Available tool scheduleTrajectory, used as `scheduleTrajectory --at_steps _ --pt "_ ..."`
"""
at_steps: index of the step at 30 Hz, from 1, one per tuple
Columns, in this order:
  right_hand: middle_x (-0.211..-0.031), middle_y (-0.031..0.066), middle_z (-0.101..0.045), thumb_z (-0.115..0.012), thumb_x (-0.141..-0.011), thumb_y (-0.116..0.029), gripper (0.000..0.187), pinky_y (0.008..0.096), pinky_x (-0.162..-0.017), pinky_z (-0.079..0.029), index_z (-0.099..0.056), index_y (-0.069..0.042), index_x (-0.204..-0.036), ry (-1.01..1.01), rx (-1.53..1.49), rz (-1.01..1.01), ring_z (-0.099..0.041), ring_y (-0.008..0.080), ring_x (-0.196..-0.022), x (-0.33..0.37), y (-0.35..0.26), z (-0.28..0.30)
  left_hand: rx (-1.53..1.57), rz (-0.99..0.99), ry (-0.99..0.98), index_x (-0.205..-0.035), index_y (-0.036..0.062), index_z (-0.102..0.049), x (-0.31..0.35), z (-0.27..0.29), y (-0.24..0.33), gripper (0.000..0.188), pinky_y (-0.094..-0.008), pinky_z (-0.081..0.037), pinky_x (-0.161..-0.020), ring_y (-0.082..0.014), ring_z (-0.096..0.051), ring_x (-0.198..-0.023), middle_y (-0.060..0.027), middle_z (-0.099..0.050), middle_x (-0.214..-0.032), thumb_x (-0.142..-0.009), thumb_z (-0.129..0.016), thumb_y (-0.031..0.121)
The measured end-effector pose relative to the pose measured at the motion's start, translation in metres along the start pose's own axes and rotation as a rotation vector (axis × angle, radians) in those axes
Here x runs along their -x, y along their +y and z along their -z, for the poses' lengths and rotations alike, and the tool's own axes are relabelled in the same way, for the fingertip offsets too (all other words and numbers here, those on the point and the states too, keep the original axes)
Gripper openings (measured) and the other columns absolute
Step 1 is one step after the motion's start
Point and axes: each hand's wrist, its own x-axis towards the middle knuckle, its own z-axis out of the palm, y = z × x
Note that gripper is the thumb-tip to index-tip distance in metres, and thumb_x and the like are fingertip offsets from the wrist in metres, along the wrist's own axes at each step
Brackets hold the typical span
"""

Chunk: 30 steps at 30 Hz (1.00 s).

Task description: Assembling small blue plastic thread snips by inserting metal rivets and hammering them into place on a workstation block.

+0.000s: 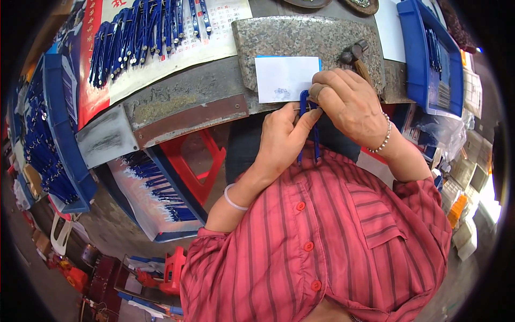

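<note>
Close to my body, at the bench's front edge, a blue U-shaped piece (303, 99) with two long thin legs hangs between my hands. My left hand (280, 138) is closed, its thumb and fingers pinching the piece at its legs. From the right, my right hand (347, 105) bends over the upper part, fingers closed on it; its fingertips are partly hidden. A thin brass-coloured pin or rod (295, 109) shows by the left fingers. Just beyond lies a small white paper pad (279, 79) with a grey smudge, on a speckled granite slab (295, 40).
A hammer (354, 53) lies on the slab's right side. Rows of similar blue pieces (142, 32) cover a calendar sheet at the far left. Blue trays (63, 123) with more pieces stand at left, and another blue bin (416, 59) at right. A red stool (212, 155) is below the bench.
</note>
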Motion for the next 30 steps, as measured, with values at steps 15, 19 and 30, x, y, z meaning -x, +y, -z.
scheduleTrajectory --at_steps 15,19,30 --pt "-0.100 0.0120 -0.058 -0.063 -0.073 -0.008 0.021 0.0381 -0.076 -0.050 -0.059 -0.002 -0.093 0.007 0.001 0.020 -0.060 0.0278 -0.086 0.005 0.005 -0.012 0.015 0.008 -0.003 -0.076 -0.0021 -0.058 0.001 0.000 0.003 0.039 -0.0361 -0.037 -0.048 -0.0177 -0.045 -0.047 -0.0094 -0.050 -0.053 -0.092 -0.065 0.033" --pt "-0.099 0.0097 -0.059 -0.063 -0.074 -0.010 0.019 0.0366 -0.075 -0.049 -0.059 -0.004 -0.091 0.065 -0.026 -0.008 -0.060 0.0258 -0.087 0.008 0.009 -0.020 0.011 0.001 -0.002 -0.076 -0.0022 -0.058 0.000 0.000 -0.001 0.039 -0.0357 -0.037 -0.048 -0.0176 -0.044 -0.047 -0.0090 -0.050 -0.053 -0.092 -0.065 0.033" --pt "-0.098 0.0075 -0.059 -0.061 -0.074 -0.014 0.019 0.0345 -0.075 -0.048 -0.058 -0.006 -0.090 0.102 -0.002 0.028 -0.059 0.0235 -0.087 0.008 0.010 -0.021 -0.009 0.012 -0.016 -0.076 -0.0018 -0.058 0.000 0.002 0.001 0.039 -0.0352 -0.036 -0.047 -0.0163 -0.044 -0.047 -0.0086 -0.049 -0.053 -0.092 -0.065 0.033"
